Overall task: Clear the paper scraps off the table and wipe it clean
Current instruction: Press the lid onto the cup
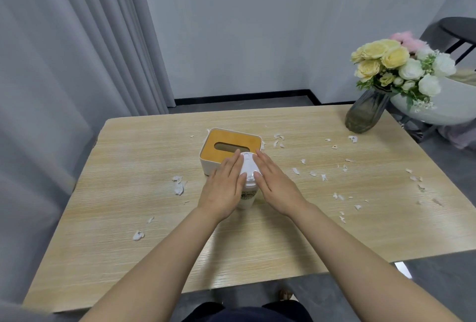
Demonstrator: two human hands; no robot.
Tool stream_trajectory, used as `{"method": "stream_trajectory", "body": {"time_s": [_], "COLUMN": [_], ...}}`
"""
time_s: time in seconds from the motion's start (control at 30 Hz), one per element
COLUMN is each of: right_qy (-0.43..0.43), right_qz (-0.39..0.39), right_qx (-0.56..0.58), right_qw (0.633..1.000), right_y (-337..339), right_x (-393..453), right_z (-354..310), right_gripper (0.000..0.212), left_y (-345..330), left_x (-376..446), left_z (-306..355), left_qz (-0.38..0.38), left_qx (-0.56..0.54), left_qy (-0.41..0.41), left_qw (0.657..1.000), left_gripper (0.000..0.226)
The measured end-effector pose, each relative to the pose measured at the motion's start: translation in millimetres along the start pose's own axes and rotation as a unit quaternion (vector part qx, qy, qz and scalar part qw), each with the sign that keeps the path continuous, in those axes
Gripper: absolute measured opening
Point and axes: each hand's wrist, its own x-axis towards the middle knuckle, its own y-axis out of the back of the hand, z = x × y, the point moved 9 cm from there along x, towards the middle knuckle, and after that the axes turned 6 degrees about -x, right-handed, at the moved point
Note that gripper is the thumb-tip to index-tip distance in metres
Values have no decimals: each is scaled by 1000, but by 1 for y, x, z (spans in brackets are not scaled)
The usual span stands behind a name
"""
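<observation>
The table (257,244) bears one tissue box (229,150), one lidded cup (248,180), one flower vase (367,111), and dozens of paper scraps (179,185); two hands show.

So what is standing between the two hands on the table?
In the head view, a white lidded cup stands between the left hand and right hand; straight fingers touch its sides. The tissue box sits just behind it.

Left hand (223,185) and right hand (277,183) flat-fingered against both sides of white lidded paper cup (248,180). Wood-topped white tissue box (230,147) just behind; white paper scraps (179,185) scattered across light wood table (123,167).
</observation>
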Motion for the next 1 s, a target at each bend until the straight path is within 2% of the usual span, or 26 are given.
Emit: {"method": "stream_trajectory", "body": {"time_s": [0.3, 0.4, 0.47, 0.5, 0.57, 0.7, 0.8, 1.0], "right_qy": [-8, -4, -3, -5, -10, -10, -18, -40], "right_qz": [2, 7, 9, 5, 2, -8, -31, -38], "right_qx": [13, 5, -1, -2, -4, -13, -20, 2], "right_qw": [1000, 1000, 1000, 1000, 1000, 1000, 999, 998], "right_y": [-4, -5, -5, -6, -6, -4, -5, -6], "right_x": [2, 3, 3, 3, 2, 2, 1, 1], "right_z": [1, 1, 1, 1, 1, -2, -1, 1], "right_gripper": [50, 56, 64, 62, 53, 62, 52, 53], "left_y": [-8, -9, -11, -12, -12, -13, -10, -6], "left_x": [2, 3, 3, 2, 2, 2, 1, -2], "left_z": [-5, -6, -7, -7, -7, -7, -5, 1], "left_qz": [12, 21, 22, 20, 14, 3, -6, -33], "left_qx": [-42, -50, -47, -47, -52, -64, -59, -111], "left_qy": [-3, -17, -22, -22, -21, -18, -17, -9], "left_qw": [999, 998, 998, 998, 998, 998, 998, 993], "left_gripper": [53, 68, 72, 72, 71, 53, 51, 52]}}
